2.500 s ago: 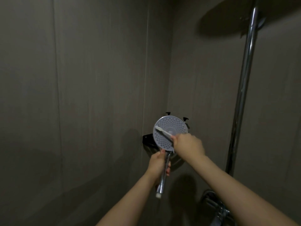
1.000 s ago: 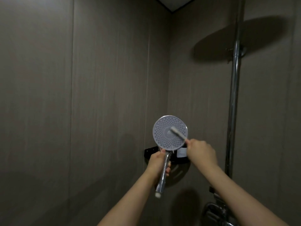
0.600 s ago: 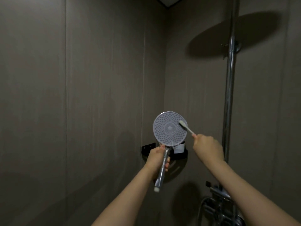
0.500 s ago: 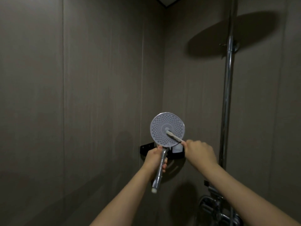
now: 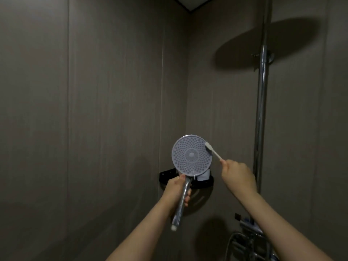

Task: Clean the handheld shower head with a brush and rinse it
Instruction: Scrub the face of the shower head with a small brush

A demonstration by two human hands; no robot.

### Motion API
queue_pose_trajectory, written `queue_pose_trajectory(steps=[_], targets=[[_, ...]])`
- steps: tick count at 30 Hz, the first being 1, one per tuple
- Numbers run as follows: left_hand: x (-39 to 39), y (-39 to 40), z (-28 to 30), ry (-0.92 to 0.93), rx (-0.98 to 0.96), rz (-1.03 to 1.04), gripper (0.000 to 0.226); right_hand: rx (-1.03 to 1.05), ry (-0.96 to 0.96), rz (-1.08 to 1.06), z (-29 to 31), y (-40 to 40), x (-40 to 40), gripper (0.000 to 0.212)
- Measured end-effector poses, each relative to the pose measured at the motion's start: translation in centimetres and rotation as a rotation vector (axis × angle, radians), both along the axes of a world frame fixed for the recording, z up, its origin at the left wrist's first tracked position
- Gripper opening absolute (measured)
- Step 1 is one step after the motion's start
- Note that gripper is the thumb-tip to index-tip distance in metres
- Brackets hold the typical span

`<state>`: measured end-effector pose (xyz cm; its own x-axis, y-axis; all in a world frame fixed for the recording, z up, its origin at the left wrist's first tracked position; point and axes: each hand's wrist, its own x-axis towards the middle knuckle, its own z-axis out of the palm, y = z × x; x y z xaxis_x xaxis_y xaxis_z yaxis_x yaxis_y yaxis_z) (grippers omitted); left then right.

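Observation:
The handheld shower head (image 5: 191,155) has a round grey nozzle face turned toward me and a chrome handle pointing down. My left hand (image 5: 174,191) grips that handle just below the disc. A white toothbrush-like brush (image 5: 212,151) is pinched in my right hand (image 5: 238,176), to the right of the disc. Its bristle end rests on the upper right rim of the nozzle face.
A black corner shelf (image 5: 166,175) with a small pale container (image 5: 204,175) sits behind the shower head. A chrome riser pipe (image 5: 260,110) runs up the right wall, with the mixer valve and hose (image 5: 248,240) at the bottom right. Grey wall panels enclose the corner.
The brush head moved from the middle of the nozzle face out to its upper right rim, and my right hand drew back to the right. My left hand kept its grip on the handle.

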<state>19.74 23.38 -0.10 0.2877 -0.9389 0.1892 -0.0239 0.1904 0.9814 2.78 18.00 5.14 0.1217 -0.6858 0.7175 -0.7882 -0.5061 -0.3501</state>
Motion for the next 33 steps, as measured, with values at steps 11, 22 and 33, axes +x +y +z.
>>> queue_pose_trajectory(steps=[11, 22, 33], targets=[[-1.6, -0.2, -0.6, 0.162, -0.024, -0.013, 0.033, 0.094, -0.02, -0.024, 0.1, 0.9, 1.5, 0.042], [-1.2, 0.0, 0.4, 0.142, -0.045, 0.012, 0.035, 0.074, 0.112, -0.024, -0.2, 1.6, 0.5, 0.043], [-1.7, 0.7, 2.1, 0.131, -0.051, -0.012, 0.034, -0.025, 0.349, 0.015, 0.8, 2.6, -0.2, 0.041]])
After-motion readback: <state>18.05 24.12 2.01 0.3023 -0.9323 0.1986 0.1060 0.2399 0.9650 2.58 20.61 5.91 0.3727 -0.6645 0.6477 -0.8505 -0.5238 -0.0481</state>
